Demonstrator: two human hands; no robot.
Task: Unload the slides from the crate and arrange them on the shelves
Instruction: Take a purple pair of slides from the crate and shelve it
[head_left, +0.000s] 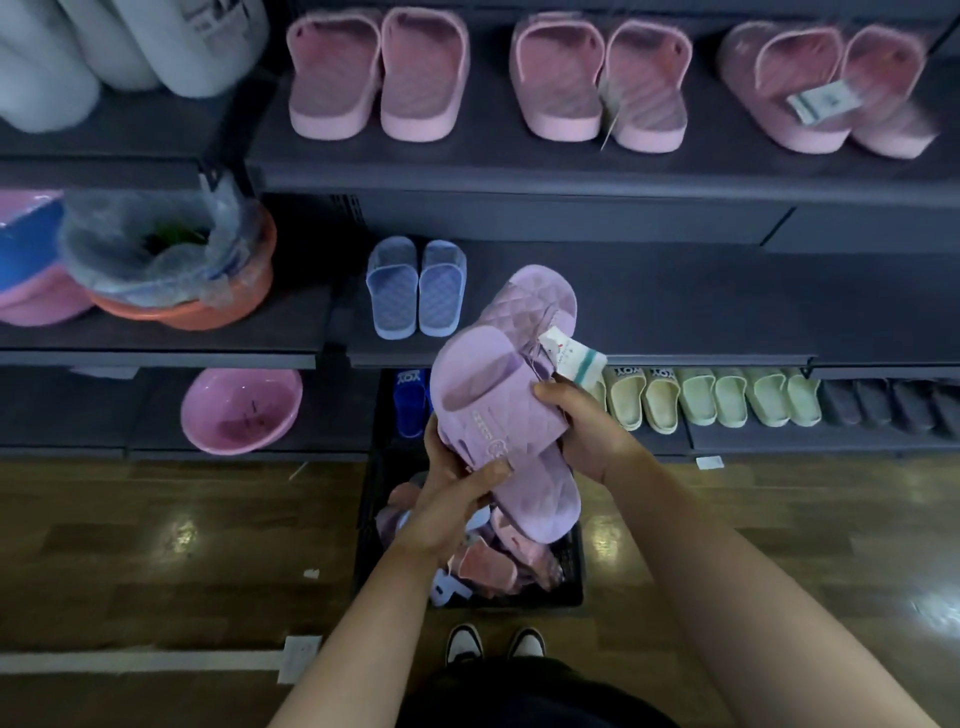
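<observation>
Above the crate (569, 577), we clamp both hands, left hand (457, 480) and right hand (584, 423), on a tagged lilac pair of slides (498, 384); loosely stacked, one could slip back down before reaching the middle shelf (675, 306).

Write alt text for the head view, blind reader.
Both hands, left hand and right hand, hold a pair of lilac slides above a black crate of more slides, facing dark shelves with pink, blue and pale green pairs.
</observation>
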